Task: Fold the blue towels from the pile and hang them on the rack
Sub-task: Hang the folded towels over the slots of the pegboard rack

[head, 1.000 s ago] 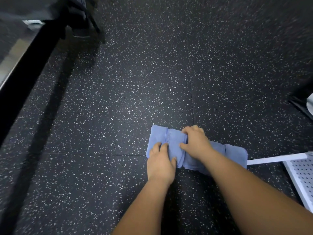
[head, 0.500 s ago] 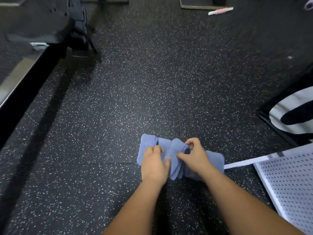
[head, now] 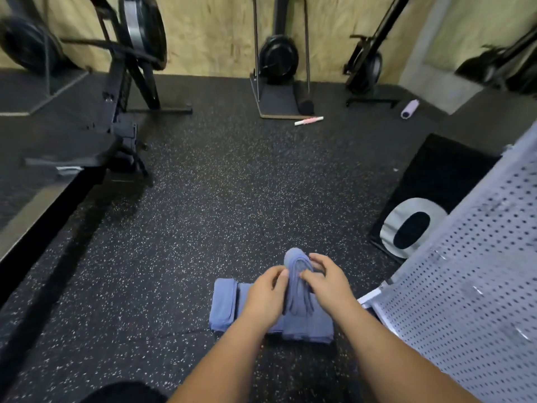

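Towel (head: 294, 257) lifted, pinched between left grip (head: 266, 295), right grip (head: 328, 282)

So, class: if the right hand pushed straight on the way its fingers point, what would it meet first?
The raised fold of the blue cloth towel, which the right hand pinches; just beyond it, probably the left hand.

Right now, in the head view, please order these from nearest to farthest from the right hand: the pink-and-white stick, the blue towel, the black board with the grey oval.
1. blue towel, pinched by the right hand itself.
2. black board with the grey oval, on the floor ahead, to the right.
3. pink-and-white stick, far ahead near the machines.
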